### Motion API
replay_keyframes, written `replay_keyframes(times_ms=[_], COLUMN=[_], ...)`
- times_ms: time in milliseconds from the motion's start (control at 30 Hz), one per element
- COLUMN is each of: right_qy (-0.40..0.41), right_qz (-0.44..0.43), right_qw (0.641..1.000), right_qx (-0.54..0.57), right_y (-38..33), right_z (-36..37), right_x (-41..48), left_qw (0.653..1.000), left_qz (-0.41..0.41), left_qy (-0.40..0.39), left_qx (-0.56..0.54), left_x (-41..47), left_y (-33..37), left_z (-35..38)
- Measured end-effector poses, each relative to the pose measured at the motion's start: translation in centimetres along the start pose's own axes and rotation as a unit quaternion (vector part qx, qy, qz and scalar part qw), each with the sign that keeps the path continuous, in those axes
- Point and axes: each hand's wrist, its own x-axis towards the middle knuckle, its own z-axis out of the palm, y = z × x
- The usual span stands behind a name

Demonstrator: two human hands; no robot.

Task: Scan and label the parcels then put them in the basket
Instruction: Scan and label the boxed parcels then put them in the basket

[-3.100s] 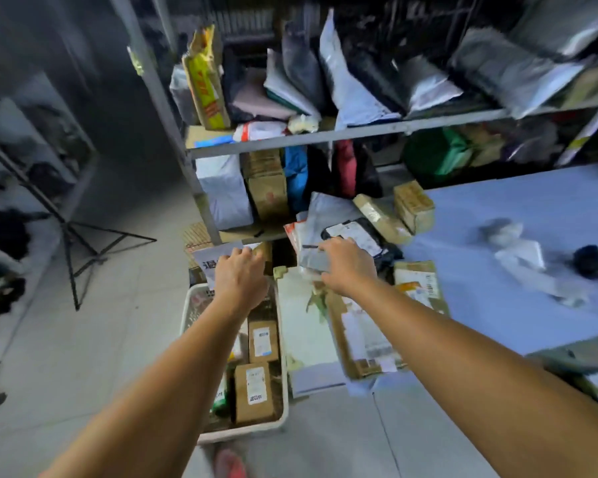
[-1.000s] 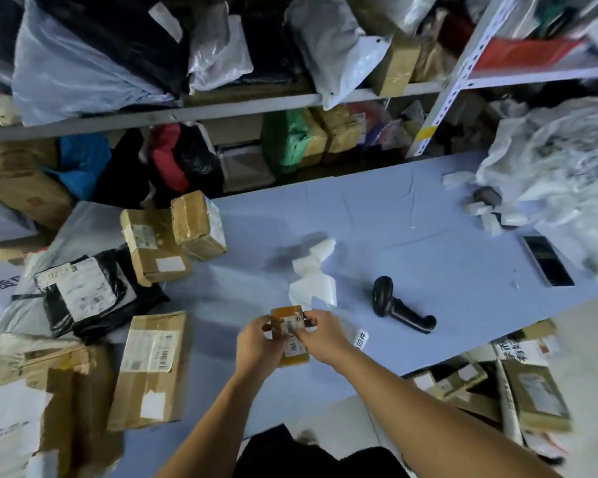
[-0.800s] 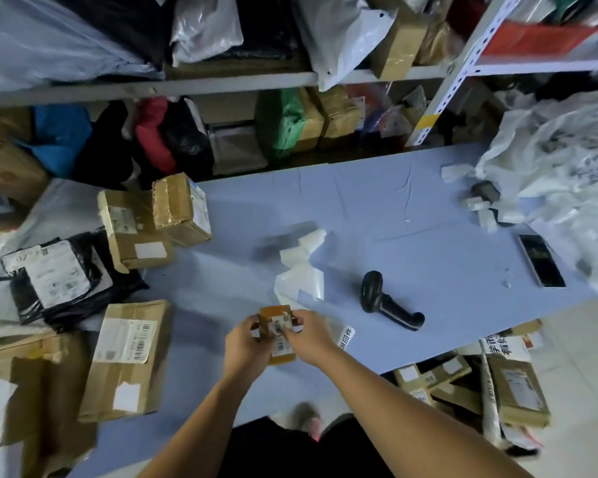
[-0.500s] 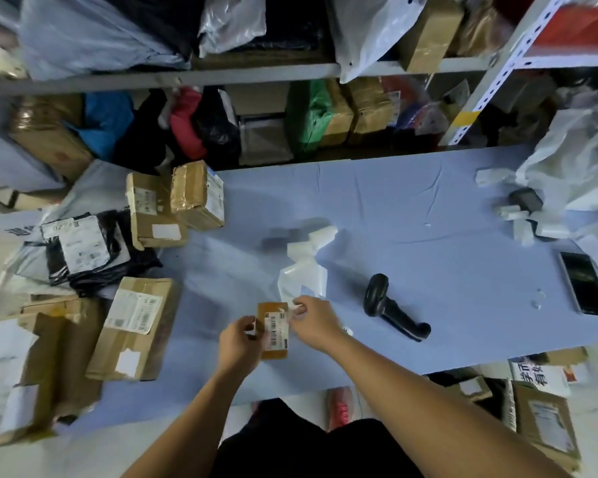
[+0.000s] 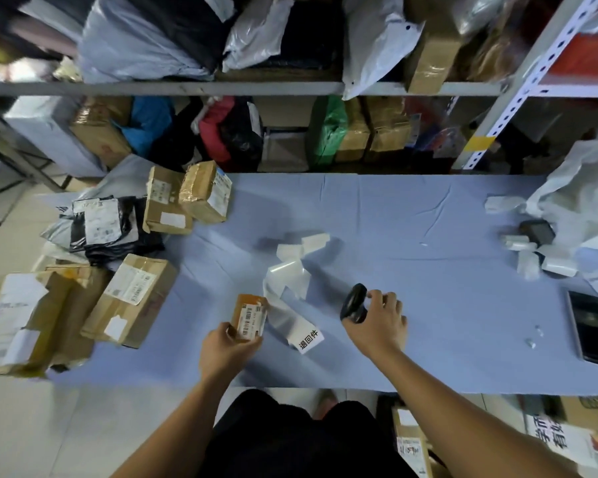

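My left hand (image 5: 225,350) holds a small brown parcel (image 5: 250,314) with a barcode label facing up, just above the blue table (image 5: 411,229). To its right, my right hand (image 5: 377,322) curls round the black barcode scanner (image 5: 353,302), which sits on the table. A strip of white labels (image 5: 290,281) lies between the two hands, its printed end (image 5: 309,339) near the parcel. The basket is out of view.
Brown boxes (image 5: 132,298) and a black mailer bag (image 5: 107,229) pile up at the table's left end. A phone (image 5: 589,327) and crumpled white plastic (image 5: 580,201) lie at the right. Shelves packed with parcels (image 5: 221,88) stand behind. More boxes (image 5: 409,443) sit on the floor.
My right hand let go of the small parcel and moved right onto the scanner. My left hand keeps the parcel alone.
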Motion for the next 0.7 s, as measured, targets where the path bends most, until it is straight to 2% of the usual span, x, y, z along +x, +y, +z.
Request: replay_keyframes(times_ms=[100,300,367,433,533,700], right_qy=[-0.055,-0.110,-0.120,-0.118,-0.100,-0.111], right_qz=[0.018,0.010,0.011,0.024,0.033,-0.019], right_qw=[0.998,0.985,0.983,0.988,0.994,0.972], right_qx=[-0.030,-0.133,-0.137,-0.101,0.024,0.205], right_y=[0.9,1.0,0.7,0.1,-1.7,-6.8], right_z=[0.4,0.4,0.2,-0.3,-1.4,-4.1], right_x=[0.2,0.7,0.9,0.9,0.9,0.4], left_qw=[1.000,0.999,0.999,0.998,0.996,0.990], left_qz=[0.009,0.022,0.031,0.033,0.047,0.084], left_qy=[0.001,0.025,0.039,0.052,0.069,0.110], left_qx=[0.012,0.030,0.019,0.016,0.020,0.037], left_x=[0.1,0.0,0.3,0.5,0.6,0.6], left_y=[-0.1,-0.2,0.0,0.1,0.5,2.1], left_z=[0.2,-0.1,-0.6,-1.1,-1.6,-2.1])
